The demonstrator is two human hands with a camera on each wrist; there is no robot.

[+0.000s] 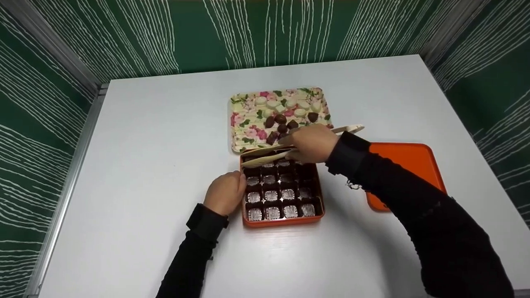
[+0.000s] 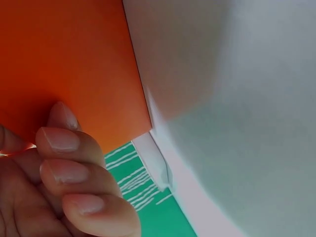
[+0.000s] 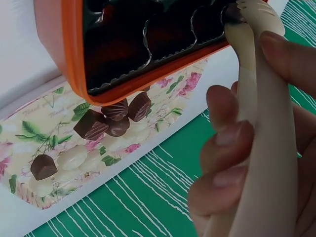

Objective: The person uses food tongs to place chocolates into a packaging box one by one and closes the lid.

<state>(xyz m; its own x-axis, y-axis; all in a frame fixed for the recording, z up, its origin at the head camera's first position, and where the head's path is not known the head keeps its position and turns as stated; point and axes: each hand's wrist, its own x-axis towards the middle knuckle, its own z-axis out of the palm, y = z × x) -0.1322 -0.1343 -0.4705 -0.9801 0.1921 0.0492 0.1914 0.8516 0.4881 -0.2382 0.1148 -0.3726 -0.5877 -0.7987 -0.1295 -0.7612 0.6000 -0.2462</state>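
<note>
White tabletop [image 1: 165,140] stretches leftward; your left hand [image 1: 225,192] grips square orange box [image 1: 283,223] at edge, right hand [image 1: 311,142] grips cream tongs [image 1: 265,160].

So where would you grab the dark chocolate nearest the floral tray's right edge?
Probably pinch that dark chocolate by its left and right sides, coming from the near side: a white chocolate sits just behind, and the other dark chocolates lie apart.
</note>
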